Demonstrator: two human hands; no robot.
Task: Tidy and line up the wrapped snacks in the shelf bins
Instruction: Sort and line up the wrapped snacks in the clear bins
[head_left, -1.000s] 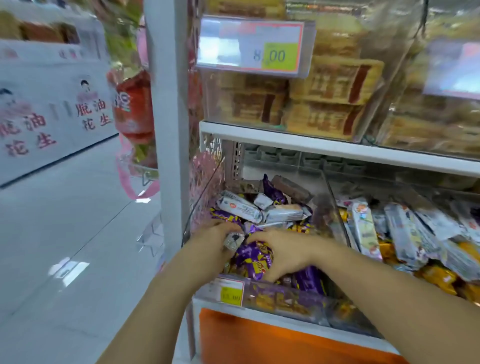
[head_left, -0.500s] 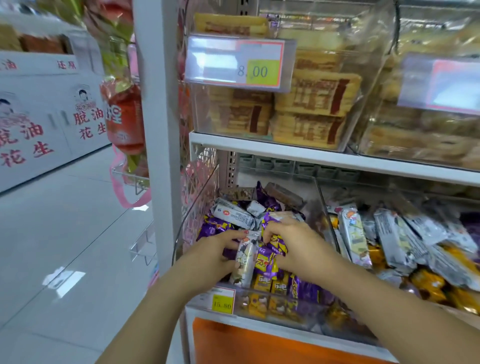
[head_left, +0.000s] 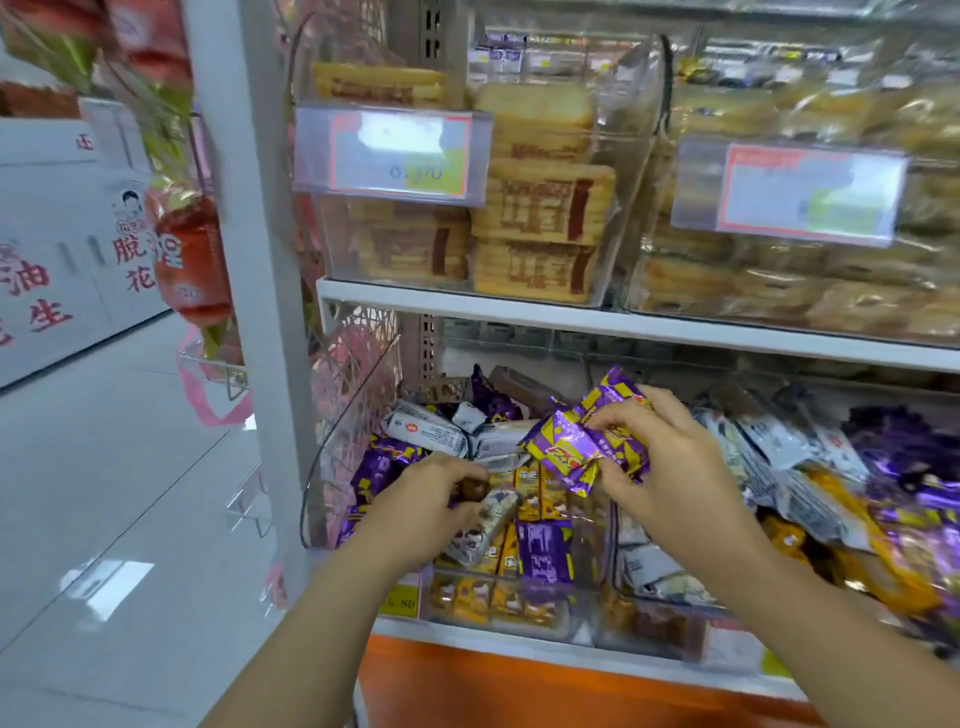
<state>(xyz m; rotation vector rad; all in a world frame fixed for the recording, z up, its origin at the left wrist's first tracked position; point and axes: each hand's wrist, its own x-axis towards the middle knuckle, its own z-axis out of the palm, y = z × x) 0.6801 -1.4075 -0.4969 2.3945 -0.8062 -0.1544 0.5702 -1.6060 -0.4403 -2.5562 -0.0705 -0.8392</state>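
The left hand (head_left: 426, 506) is down inside the left bin (head_left: 332, 467), its grip curled round a pale wrapped bar (head_left: 485, 525) near the bin's front. The right hand (head_left: 670, 467) is raised over the same bin, its grip pinching purple-and-yellow packs (head_left: 582, 447) clear of the pile.

From where I stand, the job is seating those packs. I'd turn them to face the same way as the upright row (head_left: 540, 551) at the bin's front and slide them in beside it. The left hand could brace the row so nothing topples. The foil looks slippery, so a loose pinch might drop one.

The left bin has purple packs along its left wall and white packs (head_left: 431, 428) toward its back. The neighbouring bin (head_left: 665, 623), just right of it, is a jumble of silver, orange and purple wrappers. On the shelf above the left bin, an upper bin (head_left: 335, 260) holds stacked tan cakes (head_left: 540, 202) behind a price tag (head_left: 395, 150).
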